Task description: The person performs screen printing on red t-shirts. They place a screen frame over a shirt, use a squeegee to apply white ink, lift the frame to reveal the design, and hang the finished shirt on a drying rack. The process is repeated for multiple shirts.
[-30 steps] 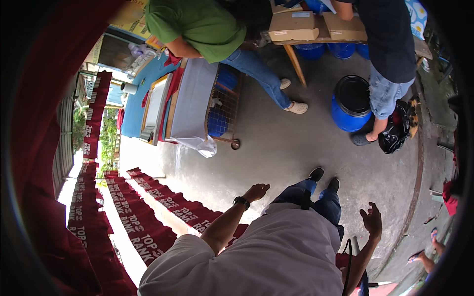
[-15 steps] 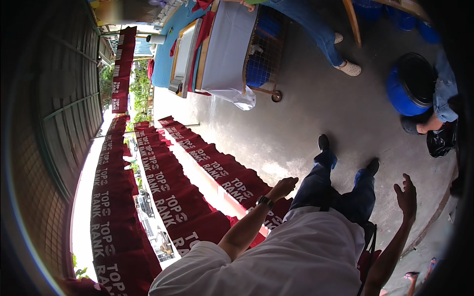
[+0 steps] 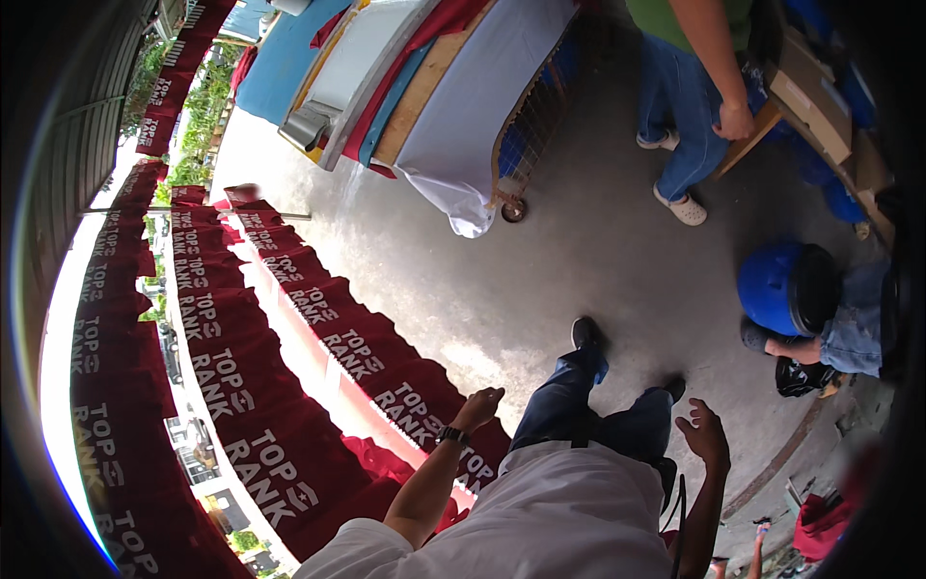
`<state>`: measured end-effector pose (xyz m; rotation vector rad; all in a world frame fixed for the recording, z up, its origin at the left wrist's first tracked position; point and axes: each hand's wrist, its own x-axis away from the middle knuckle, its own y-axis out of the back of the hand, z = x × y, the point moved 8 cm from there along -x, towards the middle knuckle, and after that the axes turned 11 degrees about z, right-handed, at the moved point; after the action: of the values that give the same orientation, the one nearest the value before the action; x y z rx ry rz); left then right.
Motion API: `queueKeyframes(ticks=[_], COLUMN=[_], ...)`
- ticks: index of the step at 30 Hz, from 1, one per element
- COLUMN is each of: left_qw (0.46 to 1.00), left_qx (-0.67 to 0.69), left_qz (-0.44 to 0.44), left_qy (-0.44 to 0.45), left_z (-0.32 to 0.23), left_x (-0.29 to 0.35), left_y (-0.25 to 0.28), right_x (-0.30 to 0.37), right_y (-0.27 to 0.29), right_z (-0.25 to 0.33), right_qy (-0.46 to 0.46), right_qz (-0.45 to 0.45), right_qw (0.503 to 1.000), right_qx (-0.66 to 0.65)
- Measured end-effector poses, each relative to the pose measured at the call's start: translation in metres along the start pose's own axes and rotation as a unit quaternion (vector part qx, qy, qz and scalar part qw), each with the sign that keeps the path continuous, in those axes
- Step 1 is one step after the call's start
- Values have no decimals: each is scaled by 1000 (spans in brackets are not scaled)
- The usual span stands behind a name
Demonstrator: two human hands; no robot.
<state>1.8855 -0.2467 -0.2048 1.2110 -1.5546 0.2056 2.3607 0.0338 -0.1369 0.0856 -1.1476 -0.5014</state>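
My left hand [image 3: 477, 409], with a dark watch [image 3: 451, 435] on its wrist, hangs in the air with its fingers loosely curled together and nothing seen in them. It is nearest to a row of hanging dark red cloth pieces [image 3: 328, 318] with white lettering, apart from or just overlapping them; I cannot tell if it touches. My right hand [image 3: 706, 436] is held out over the grey floor [image 3: 637, 280], empty, its fingers apart. Between the hands are my white shirt, jeans and dark shoes.
More rows of red printed cloth [image 3: 256, 415] hang on the left. Ahead stands a wheeled table [image 3: 473, 106] draped in pale cloth. At the right are a person in jeans and pale clogs [image 3: 687, 174], a blue drum [image 3: 772, 287] beside someone's leg, and cardboard boxes [image 3: 810, 96].
My view has turned and moved forward; the cloth rows shift left in the picture. The person in jeans now shows more fully. Both my hands stay empty, the right one with fingers apart.
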Motion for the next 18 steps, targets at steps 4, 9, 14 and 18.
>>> queueKeyframes(ticks=[4,9,14,18], left_qw=[991,976,957,948], left_qx=[126,163,81,128], left_qz=[-24,-122,-130,-119], left_qy=[46,-84,-247,-267], left_z=[17,-46,-149,-203], left_x=[-21,-70,-122,-148], left_y=[78,177,253,311], right_x=[-18,-46,-45,-91], right_y=[16,5,-62,-66], right_z=[32,-34,-123,-100], right_qy=[43,-41,-225,-221], right_qz=[-38,-97,13,65], right_qw=[997,983,930,924], right_qx=[-56,-151,-289,-304])
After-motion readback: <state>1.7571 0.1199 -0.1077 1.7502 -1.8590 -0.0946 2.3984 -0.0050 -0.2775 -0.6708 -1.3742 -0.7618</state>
